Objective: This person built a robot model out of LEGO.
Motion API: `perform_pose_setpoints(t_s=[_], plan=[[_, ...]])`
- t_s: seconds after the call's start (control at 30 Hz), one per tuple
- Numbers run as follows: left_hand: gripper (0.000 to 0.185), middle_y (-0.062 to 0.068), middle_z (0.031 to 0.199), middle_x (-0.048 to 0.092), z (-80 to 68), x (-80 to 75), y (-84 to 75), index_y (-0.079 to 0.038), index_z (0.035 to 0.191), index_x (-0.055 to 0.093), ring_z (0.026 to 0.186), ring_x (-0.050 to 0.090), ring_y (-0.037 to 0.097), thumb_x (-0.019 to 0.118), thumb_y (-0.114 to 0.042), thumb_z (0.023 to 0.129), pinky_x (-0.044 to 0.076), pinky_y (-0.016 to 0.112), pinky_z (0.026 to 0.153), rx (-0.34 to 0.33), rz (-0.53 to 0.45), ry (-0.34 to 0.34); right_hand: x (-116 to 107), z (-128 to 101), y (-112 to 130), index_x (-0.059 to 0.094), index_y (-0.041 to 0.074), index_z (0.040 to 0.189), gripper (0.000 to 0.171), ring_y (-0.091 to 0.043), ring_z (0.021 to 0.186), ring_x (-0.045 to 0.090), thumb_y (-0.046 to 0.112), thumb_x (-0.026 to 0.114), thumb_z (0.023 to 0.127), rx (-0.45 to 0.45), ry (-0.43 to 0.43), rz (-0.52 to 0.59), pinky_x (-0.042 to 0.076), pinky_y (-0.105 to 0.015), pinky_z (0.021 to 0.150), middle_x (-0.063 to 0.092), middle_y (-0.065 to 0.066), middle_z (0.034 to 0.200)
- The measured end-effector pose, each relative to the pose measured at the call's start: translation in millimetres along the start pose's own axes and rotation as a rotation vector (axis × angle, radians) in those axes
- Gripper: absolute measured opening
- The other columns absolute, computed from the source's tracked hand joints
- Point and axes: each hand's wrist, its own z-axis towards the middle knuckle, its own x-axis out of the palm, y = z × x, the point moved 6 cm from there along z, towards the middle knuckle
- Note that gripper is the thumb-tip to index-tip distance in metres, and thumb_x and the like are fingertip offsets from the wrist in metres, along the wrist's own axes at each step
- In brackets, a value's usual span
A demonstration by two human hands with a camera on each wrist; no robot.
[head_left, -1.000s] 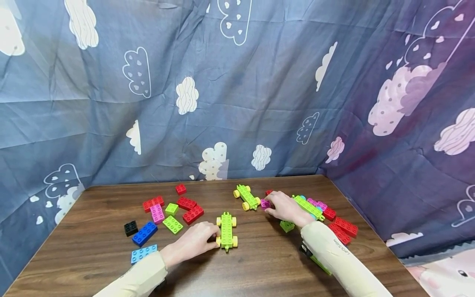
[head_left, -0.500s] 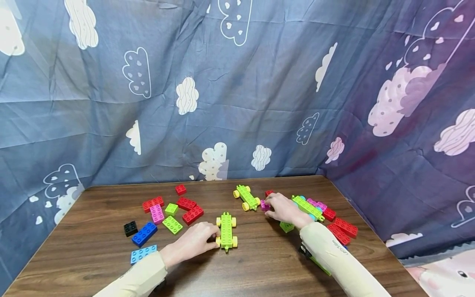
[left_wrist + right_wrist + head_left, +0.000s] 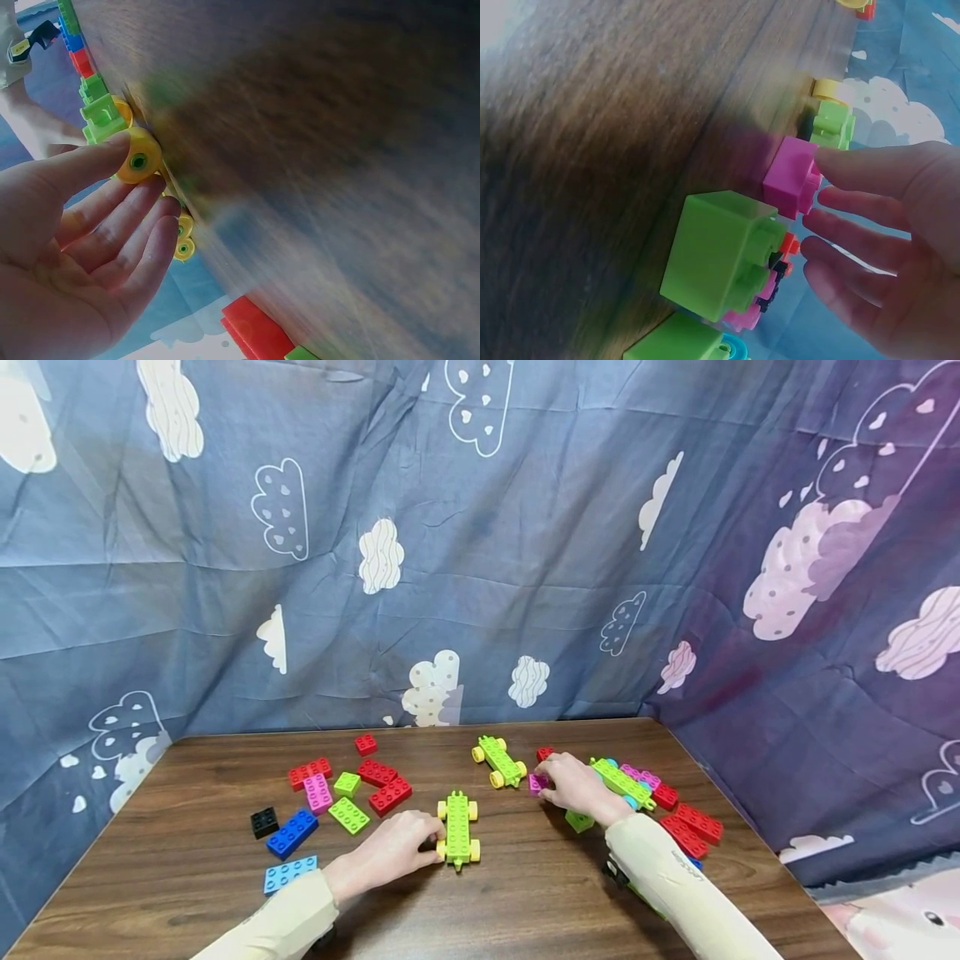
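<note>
**Operator:** What differs from half a second ago?

**Technician:** Very little. Your left hand (image 3: 390, 852) remains at the near green wheeled chassis (image 3: 458, 828), and your right hand (image 3: 577, 787) remains at the magenta brick (image 3: 537, 782). Only the view has shifted slightly.

**Operator:** State of the left grip?

**Technician:** Your left fingers (image 3: 112, 225) are extended and relaxed, not wrapped around anything. The left wrist view shows the fingertips touching a yellow wheel (image 3: 139, 159) on the chassis's left side. The chassis stands on all its wheels on the wooden table (image 3: 187, 877), near the centre.

**Operator:** And the right grip?

**Technician:** Your right fingers (image 3: 870, 176) are also straight and loosely spread. The top fingertip touches the magenta brick (image 3: 791, 184); no pinch is visible. A lime brick (image 3: 720, 255) sits just beside it.

**Operator:** Edges and open room?

**Technician:** A second green chassis (image 3: 498, 761) lies just left of the magenta brick. A third chassis (image 3: 622, 781) and red bricks (image 3: 693, 827) crowd your right hand's far side, close to the table's right edge. Loose bricks (image 3: 337, 793) occupy the left area. Bare wood lies between your two forearms toward the near edge.
</note>
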Motion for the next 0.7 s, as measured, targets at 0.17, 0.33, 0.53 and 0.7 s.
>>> perform_pose_setpoints(t_s=[0.17,0.33,0.53,0.7], plan=[[0.018,-0.002,0.075,0.065,0.0,0.5,0.2,-0.012,0.084,0.066,0.071,0.053,0.004,0.082,-0.018,0.078,0.046,0.021,0.063,-0.008,-0.003,0.008,2.3,0.1,-0.2,0.072,0.006,0.105,0.027,-0.027,0.097,0.065,0.016,0.080,0.081,0.007,0.024,0.004,0.056,-0.045,0.083,0.071,-0.009,0.104],[0.019,-0.003,0.075,0.064,0.6,-0.6,0.4,-0.013,0.083,0.065,0.070,0.052,0.004,0.083,-0.018,0.078,0.045,0.021,0.062,-0.012,0.005,0.006,1.0,1.3,-1.0,0.071,0.008,0.103,0.028,-0.025,0.093,0.066,0.018,0.083,0.080,0.038,0.033,0.042,0.056,-0.044,0.081,0.072,-0.008,0.102],[0.018,-0.002,0.076,0.065,0.4,-0.5,-0.2,-0.013,0.084,0.066,0.071,0.054,0.004,0.082,-0.018,0.078,0.047,0.022,0.064,-0.015,0.000,-0.002,3.4,4.9,-1.5,0.072,0.005,0.102,0.028,-0.024,0.089,0.066,0.016,0.083,0.079,0.046,0.057,0.076,0.056,-0.043,0.081,0.072,-0.010,0.099],[0.017,-0.003,0.076,0.065,-0.2,-1.6,0.3,-0.014,0.084,0.066,0.072,0.054,0.004,0.082,-0.017,0.079,0.046,0.021,0.063,-0.022,0.005,0.002,5.0,6.7,-1.4,0.071,0.004,0.097,0.024,-0.020,0.082,0.063,0.013,0.083,0.079,0.023,0.051,0.093,0.055,-0.039,0.076,0.072,-0.008,0.092]])
